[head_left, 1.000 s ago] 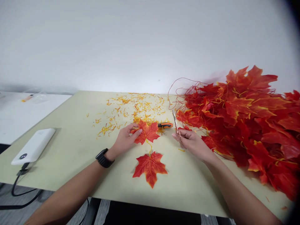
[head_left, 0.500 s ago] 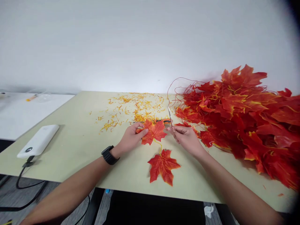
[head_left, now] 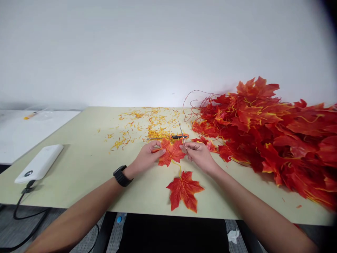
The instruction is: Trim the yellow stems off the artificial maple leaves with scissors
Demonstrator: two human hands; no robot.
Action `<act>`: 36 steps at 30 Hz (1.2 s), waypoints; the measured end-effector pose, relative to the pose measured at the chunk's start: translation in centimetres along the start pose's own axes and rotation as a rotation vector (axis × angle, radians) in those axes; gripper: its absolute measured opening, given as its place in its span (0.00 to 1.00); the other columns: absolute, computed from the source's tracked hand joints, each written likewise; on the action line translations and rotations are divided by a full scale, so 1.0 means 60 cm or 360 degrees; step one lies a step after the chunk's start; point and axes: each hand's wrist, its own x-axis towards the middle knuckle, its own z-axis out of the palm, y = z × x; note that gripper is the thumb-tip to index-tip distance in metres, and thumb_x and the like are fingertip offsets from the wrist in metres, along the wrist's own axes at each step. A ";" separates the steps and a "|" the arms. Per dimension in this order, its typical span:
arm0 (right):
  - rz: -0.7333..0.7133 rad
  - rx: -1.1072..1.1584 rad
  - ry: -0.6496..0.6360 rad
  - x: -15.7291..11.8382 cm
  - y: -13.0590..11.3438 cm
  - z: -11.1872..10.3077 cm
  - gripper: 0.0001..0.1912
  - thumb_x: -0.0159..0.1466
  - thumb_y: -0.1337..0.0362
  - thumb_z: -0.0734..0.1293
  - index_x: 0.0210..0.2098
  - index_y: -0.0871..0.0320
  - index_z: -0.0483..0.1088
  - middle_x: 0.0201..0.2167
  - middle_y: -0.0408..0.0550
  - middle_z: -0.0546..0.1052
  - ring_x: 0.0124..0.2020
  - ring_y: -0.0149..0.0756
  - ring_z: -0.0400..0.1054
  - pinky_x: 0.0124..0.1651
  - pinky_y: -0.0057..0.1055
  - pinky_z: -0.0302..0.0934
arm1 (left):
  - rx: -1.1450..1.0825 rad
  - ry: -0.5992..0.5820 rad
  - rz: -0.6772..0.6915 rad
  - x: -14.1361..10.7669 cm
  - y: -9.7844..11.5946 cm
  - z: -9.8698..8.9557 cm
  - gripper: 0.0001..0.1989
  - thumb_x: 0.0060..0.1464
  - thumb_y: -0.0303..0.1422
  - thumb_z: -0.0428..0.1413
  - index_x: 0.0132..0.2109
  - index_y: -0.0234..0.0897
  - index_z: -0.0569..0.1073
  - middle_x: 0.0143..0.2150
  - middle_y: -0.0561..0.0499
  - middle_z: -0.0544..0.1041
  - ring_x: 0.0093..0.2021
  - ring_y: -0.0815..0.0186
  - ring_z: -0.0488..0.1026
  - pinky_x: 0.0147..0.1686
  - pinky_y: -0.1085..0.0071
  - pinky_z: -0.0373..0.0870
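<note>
- Left hand (head_left: 147, 154): red-orange artificial maple leaf (head_left: 171, 152) pinched above beige counter (head_left: 79, 168).
- Right hand (head_left: 200, 154): slim metal scissors (head_left: 181, 132) grasped beside leaf's edge.
- Risk: leaf or fingertips could be nicked if blades were tilted inward.

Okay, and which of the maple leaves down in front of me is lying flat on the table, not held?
The lower leaf, nearest the table's front edge; the upper leaf is in your left hand.
</note>
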 end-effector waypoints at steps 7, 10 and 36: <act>-0.0097 -0.0011 -0.0150 -0.002 -0.009 0.025 0.34 0.60 0.33 0.74 0.23 0.56 0.63 0.21 0.39 0.59 0.24 0.28 0.50 0.29 0.30 0.45 | 0.0938 0.0271 0.0590 0.007 0.039 -0.001 0.26 0.66 0.46 0.62 0.67 0.48 0.73 0.71 0.46 0.74 0.74 0.52 0.63 0.75 0.46 0.55; -0.0096 0.0000 -0.0219 -0.003 -0.009 0.035 0.30 0.62 0.36 0.73 0.25 0.56 0.66 0.21 0.40 0.61 0.24 0.28 0.51 0.30 0.30 0.47 | 0.0899 -0.0010 0.0502 0.023 0.045 0.004 0.17 0.65 0.49 0.63 0.55 0.46 0.82 0.59 0.48 0.82 0.68 0.51 0.68 0.72 0.48 0.57; 0.0018 -0.0040 -0.0178 -0.017 -0.006 0.007 0.35 0.57 0.35 0.78 0.24 0.55 0.59 0.23 0.41 0.65 0.27 0.30 0.58 0.33 0.30 0.53 | -0.0033 -0.0028 0.0250 0.026 0.016 -0.015 0.27 0.67 0.56 0.55 0.33 0.37 0.65 0.30 0.54 0.64 0.31 0.71 0.59 0.34 0.71 0.59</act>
